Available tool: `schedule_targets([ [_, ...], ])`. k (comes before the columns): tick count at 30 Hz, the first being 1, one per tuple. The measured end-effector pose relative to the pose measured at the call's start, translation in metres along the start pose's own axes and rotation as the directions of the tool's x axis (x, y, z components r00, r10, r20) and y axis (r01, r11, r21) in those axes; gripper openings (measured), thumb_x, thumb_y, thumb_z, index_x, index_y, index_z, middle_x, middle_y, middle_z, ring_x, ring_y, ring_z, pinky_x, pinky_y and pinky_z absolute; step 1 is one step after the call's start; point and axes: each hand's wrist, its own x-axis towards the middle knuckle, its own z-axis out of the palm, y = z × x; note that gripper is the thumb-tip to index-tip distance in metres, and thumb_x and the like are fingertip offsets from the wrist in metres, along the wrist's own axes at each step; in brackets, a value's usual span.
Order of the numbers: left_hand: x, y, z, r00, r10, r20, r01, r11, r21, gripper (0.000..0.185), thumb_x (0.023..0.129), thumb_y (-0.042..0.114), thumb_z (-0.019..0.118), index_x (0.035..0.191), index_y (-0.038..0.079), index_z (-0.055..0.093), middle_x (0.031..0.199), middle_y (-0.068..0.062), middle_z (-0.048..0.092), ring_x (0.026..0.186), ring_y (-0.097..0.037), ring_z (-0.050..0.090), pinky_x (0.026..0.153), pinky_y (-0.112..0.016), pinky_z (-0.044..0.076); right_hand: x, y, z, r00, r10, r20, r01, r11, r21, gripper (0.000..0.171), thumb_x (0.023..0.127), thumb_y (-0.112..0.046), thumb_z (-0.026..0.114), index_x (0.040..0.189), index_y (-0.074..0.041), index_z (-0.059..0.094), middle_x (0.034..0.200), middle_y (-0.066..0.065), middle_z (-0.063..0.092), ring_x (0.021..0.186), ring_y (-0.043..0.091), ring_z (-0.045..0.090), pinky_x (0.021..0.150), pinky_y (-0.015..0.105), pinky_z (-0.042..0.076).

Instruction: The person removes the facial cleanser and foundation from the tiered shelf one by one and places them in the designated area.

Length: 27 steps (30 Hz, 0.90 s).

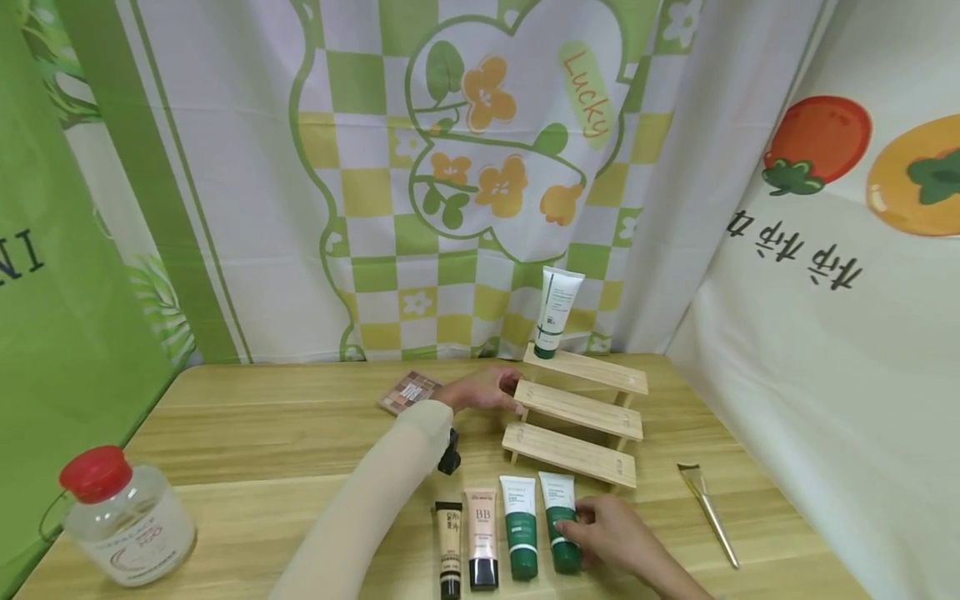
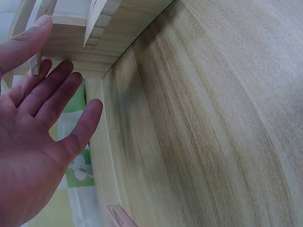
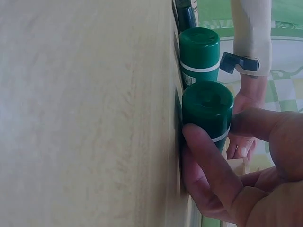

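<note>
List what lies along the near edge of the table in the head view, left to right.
Bottle → black-capped tube → BB tube → green tube → green tube gripped by the right hand → brush.

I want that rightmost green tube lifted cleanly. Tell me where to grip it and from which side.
Grip the green cap end, coming from the near right. The tube lies flat with another tube close on its left, so only its right flank is free. The right hand already pinches the cap there.
</note>
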Motion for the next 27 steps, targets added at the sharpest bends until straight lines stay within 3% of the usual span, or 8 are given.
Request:
schedule_targets([
  [7, -0.003, 0.003, 0.002, 1.0, -0.021, 0.0, 0.021, 0.999, -0.04, 0.056, 0.074, 0.021, 0.077, 0.122, 0.007, 0.052, 0.115, -0.004, 0.06, 0.107, -0.016, 0.055, 0.094, -0.029, 0.04, 0.001, 0.002, 0.003, 1.0, -0.005, -0.014, 0.004, 1.0, -0.013, 0.033, 0.084, -0.039, 0.063, 0.066, -0.011, 0.057, 0.054, -0.004, 0.052, 0.045, 0.011, 0.05, 0.041, 0.023, 0.037],
  [13, -0.004, 0.001, 0.002, 0.999, -0.037, 0.003, 0.038, 0.997, -0.062, 0.059, 0.073, 0.023, 0.077, 0.123, 0.008, 0.051, 0.116, -0.003, 0.059, 0.109, -0.017, 0.053, 0.095, -0.03, 0.039, 0.003, -0.008, -0.012, 1.0, 0.005, -0.025, -0.009, 0.987, -0.163, 0.045, 0.086, -0.044, 0.058, 0.055, -0.012, 0.049, 0.045, -0.007, 0.045, 0.04, 0.005, 0.038, 0.037, 0.021, 0.032],
  [17, -0.004, 0.0, 0.002, 1.0, -0.023, 0.002, 0.023, 0.997, -0.07, 0.057, 0.073, 0.021, 0.077, 0.122, 0.007, 0.052, 0.115, -0.004, 0.059, 0.108, -0.017, 0.053, 0.094, -0.03, 0.04, 0.006, -0.019, -0.024, 0.998, 0.003, -0.057, -0.017, 0.968, -0.25, 0.042, 0.086, -0.042, 0.059, 0.061, -0.009, 0.055, 0.046, -0.003, 0.049, 0.039, 0.01, 0.046, 0.039, 0.027, 0.037],
  [23, -0.002, 0.001, 0.006, 1.0, 0.004, 0.0, -0.004, 0.995, -0.097, 0.054, 0.073, 0.016, 0.077, 0.12, 0.004, 0.053, 0.112, -0.006, 0.062, 0.104, -0.017, 0.056, 0.091, -0.028, 0.042, 0.007, -0.015, -0.018, 0.999, 0.019, 0.031, -0.01, 0.961, -0.278, 0.041, 0.081, -0.04, 0.066, 0.072, -0.001, 0.062, 0.057, 0.007, 0.059, 0.05, 0.018, 0.055, 0.048, 0.033, 0.046],
  [27, 0.001, -0.002, 0.004, 1.0, 0.005, -0.001, -0.005, 0.997, -0.071, 0.058, 0.073, 0.021, 0.078, 0.122, 0.006, 0.051, 0.113, -0.005, 0.06, 0.106, -0.018, 0.055, 0.092, -0.028, 0.041, 0.007, -0.009, -0.008, 1.0, -0.022, 0.014, 0.025, 0.966, -0.256, 0.035, 0.08, -0.037, 0.067, 0.067, -0.005, 0.061, 0.055, -0.001, 0.054, 0.047, 0.011, 0.049, 0.043, 0.026, 0.042],
])
